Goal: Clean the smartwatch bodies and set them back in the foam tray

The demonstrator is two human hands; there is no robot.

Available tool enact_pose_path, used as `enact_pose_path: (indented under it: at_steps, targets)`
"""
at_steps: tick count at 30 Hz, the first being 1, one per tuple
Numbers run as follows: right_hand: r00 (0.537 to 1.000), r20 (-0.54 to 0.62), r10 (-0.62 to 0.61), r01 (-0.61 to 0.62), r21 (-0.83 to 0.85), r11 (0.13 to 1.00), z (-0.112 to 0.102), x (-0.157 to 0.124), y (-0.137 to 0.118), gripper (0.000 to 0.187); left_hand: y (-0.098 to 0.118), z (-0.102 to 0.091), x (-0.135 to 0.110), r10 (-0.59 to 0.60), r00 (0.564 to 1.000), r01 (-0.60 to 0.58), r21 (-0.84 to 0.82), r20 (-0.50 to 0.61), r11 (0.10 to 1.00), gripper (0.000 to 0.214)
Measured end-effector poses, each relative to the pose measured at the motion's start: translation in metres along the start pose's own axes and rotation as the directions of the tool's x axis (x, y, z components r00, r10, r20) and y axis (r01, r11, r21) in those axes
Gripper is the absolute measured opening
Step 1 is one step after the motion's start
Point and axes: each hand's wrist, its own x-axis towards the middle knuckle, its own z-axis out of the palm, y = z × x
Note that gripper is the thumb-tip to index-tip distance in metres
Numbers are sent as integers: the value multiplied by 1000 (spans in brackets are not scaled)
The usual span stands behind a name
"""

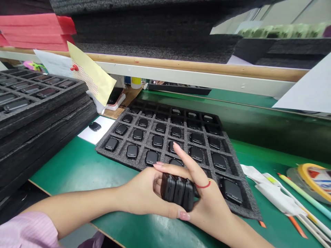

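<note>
The right hand's [207, 203] palm side and most of its fingers are hidden behind what it holds, and both forearms are cut off at the lower edge. The hands also cover part of the front row of the foam tray [124, 160], and its far pockets are too dark to count.

Three black units [178, 191] stand side by side as one block. They are small rounded rectangles with a matt plastic look, held just above the tray's front edge. The left hand [143, 193] clamps the block, with one finger laid along the top and the thumb pressed underneath. The right hand cups the other side, with its index finger sticking up straight and a red thread around one finger.

The tray is coarse charcoal foam with square pockets, six across in the near rows, and most hold one unit of the same kind lying flat. A seventh-like stray, one single unit [94, 126], lies on a white sheet [89, 136] just left of the tray. Further left of it rises a stack of similar foam trays [38, 113].

Right of the tray lie a tape roll [314, 181], one pale green pencil [302, 193] and some white wrappers [271, 193]. All of this rests on the smooth green table [77, 168].
</note>
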Motion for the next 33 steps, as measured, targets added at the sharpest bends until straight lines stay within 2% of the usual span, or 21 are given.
enact_pose_path:
  at_steps: [9,12,17,20,25,29,31,33]
  targets:
    - [999,25,-21,22,-30,999,-1,2,0,101,-1,0,1,61,998,-61,2,-5,998,39]
    - [999,29,-39,40,-51,998,-1,3,-1,102,-1,2,1,96,994,-95,25,-45,995,39]
    - [999,12,-51,51,-61,997,1,1,1,85,-5,3,1,125,991,-119,98,-55,988,30]
    - [998,24,-61,63,-53,997,1,-1,2,88,-8,2,0,163,986,-156,138,-41,978,24]
    - [997,34,-66,68,-60,996,0,0,2,101,-5,1,1,182,983,-178,127,-21,976,30]
    - [993,79,-88,97,-108,989,0,1,4,100,-1,-1,3,179,984,-180,103,19,978,32]
    - [988,96,-118,133,-161,978,0,0,4,95,0,-2,4,165,986,-164,115,-5,980,30]
    - [982,107,-152,173,-222,960,-1,0,3,92,-1,-3,3,146,986,-132,157,-79,979,34]
